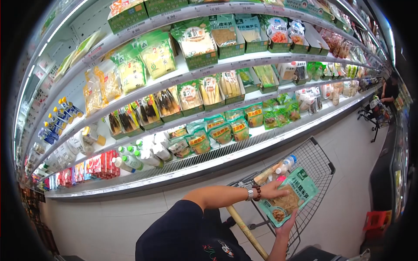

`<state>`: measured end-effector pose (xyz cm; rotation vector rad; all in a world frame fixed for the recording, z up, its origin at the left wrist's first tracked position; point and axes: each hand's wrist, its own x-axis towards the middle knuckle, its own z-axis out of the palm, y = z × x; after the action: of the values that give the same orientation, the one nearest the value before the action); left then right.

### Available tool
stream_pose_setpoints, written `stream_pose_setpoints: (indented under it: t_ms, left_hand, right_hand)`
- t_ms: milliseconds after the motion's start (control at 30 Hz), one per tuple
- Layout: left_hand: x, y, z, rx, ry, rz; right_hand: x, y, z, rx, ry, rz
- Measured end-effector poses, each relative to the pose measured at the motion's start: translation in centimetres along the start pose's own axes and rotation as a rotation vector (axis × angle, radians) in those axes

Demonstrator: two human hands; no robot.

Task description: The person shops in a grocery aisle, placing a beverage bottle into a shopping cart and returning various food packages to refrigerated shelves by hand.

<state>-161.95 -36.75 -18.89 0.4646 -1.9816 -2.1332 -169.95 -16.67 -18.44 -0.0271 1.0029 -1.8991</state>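
Note:
Above the shopping cart (pixel 320 191), a green packet (pixel 289 196) with a clear window and brown food showing is held between both hands. My left hand (pixel 272 190), with a watch and a beaded bracelet at its wrist, lies on the packet's upper left part. My right hand (pixel 287 224) grips the packet's lower right edge, its thumb on the front. Beneath and behind the packet, a bottle with a blue cap (pixel 287 163) and a long pale package (pixel 266 174) lie in the cart.
A refrigerated shelf (pixel 209 163) with packets, bottles and cartons runs along the front and left. The cart's yellow handle (pixel 247 232) is close to my body. Farther right, a person (pixel 390 91) stands beside another cart (pixel 376 111). A red stool (pixel 375 221) is at the lower right.

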Motion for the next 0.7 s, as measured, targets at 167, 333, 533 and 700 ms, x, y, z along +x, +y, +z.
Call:
stream_pose_setpoints:
  t_ms: [167,333,533,700]
  left_hand:
    - [-0.3,0.2,-0.2,-0.101,-0.079,-0.117]
    - [-1.1,1.4,-0.5,-0.019,-0.097,-0.016]
    - [-1.4,0.5,-0.4,0.356,0.082,0.174]
    - [-8.8,13.0,-1.5,0.33,0.446,0.767]
  right_hand:
    - [0.1,0.3,-1.2,-0.078,0.021,-0.006]
    - [0.3,0.1,-0.1,-0.104,0.082,-0.035]
    - [0.2,-0.1,-0.4,-0.166,0.133,-0.003]
    - [-0.4,-0.3,-0.7,-0.117,0.047,-0.011]
